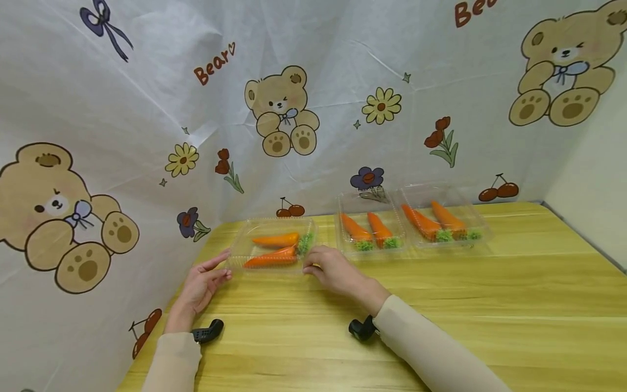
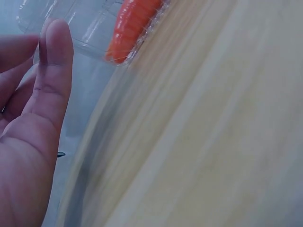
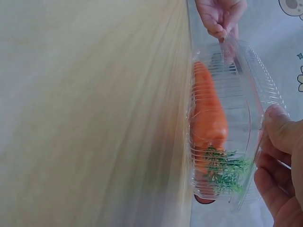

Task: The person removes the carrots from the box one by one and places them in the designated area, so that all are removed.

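Observation:
A clear plastic clamshell box (image 1: 238, 247) at the left of the table holds two orange carrots (image 1: 275, 240) with green tops (image 1: 305, 243) toward the right. My left hand (image 1: 198, 287) pinches the box's left end between thumb and fingers, as the right wrist view also shows. At the other end, my right hand (image 1: 335, 270) grips the rim, its thumb (image 3: 279, 124) on one side and curled fingers on the other. The lid lies over the carrots. Only one carrot (image 2: 135, 28) and a box corner show in the left wrist view.
Two more clear boxes with carrots stand to the right, a middle one (image 1: 346, 239) and a far one (image 1: 471, 209). Behind the wooden table (image 1: 441, 316) hangs a bear-print sheet (image 1: 343, 147). A pale wall (image 1: 592, 185) borders the right side.

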The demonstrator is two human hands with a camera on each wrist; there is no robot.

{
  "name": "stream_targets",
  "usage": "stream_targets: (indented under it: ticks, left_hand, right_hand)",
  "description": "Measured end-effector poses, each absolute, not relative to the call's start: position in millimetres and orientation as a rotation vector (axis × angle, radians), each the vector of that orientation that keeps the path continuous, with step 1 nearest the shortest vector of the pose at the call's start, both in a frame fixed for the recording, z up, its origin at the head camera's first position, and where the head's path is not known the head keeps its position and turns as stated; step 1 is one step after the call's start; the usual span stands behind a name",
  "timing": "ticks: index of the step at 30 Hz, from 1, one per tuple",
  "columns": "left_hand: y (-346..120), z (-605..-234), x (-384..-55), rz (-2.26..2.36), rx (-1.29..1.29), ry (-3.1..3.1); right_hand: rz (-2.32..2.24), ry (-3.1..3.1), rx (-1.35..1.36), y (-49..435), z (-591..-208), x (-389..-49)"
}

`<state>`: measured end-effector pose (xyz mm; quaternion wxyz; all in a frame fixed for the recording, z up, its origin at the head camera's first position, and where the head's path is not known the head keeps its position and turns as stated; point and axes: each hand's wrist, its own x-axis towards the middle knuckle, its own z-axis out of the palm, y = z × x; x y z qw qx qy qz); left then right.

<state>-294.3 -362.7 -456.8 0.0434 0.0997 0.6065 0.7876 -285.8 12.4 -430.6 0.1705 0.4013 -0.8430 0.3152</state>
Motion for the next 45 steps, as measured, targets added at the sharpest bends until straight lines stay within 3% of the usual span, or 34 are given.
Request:
stream_targets:
  ticks: [45]
  left_hand:
    - [-368,-455,-293,2.321,0.31,1.942]
  right_hand:
    - [1.184,-2.779,1.004,8,-400,-297]
